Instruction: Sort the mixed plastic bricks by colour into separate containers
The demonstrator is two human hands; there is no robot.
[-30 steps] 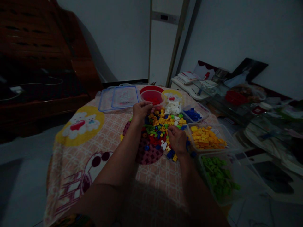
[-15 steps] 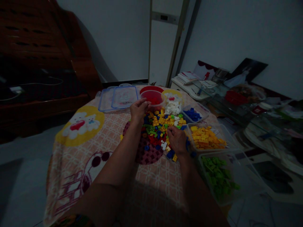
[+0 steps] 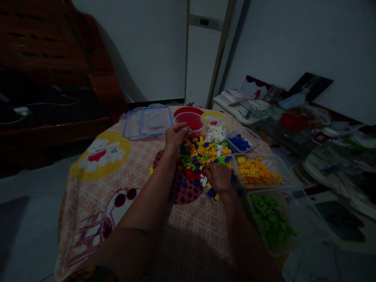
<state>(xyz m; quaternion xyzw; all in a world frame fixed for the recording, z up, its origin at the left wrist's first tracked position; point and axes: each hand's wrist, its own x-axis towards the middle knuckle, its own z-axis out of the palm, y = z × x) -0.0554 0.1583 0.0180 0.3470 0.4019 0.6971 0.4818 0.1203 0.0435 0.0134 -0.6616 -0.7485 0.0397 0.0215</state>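
Observation:
A heap of mixed toy building bricks [image 3: 202, 150], in yellow, green, blue, white and red, lies on the cloth. At the near side of the round tub [image 3: 194, 122] with red bricks is my left hand [image 3: 175, 137], its fingers stretched out and a little apart. No brick shows in it. My right hand [image 3: 219, 177] reaches into the heap's right front part, fingers bent down and pressed together. What they hold, if anything, is hidden. Beside it are a white brick [image 3: 203, 180] and several blue and yellow ones.
White bricks [image 3: 215, 134] are piled behind the heap. On the right stand clear boxes with blue bricks [image 3: 239, 142], yellow bricks [image 3: 257, 171] and green bricks [image 3: 270, 219]. Clear lids with blue rims [image 3: 148, 122] lie at the back left. A cluttered glass table [image 3: 267, 125] stands beyond.
My left hand has shifted slightly right along the red tub's near side. My right hand has moved slightly lower and left in the heap, its fingers turned further down.

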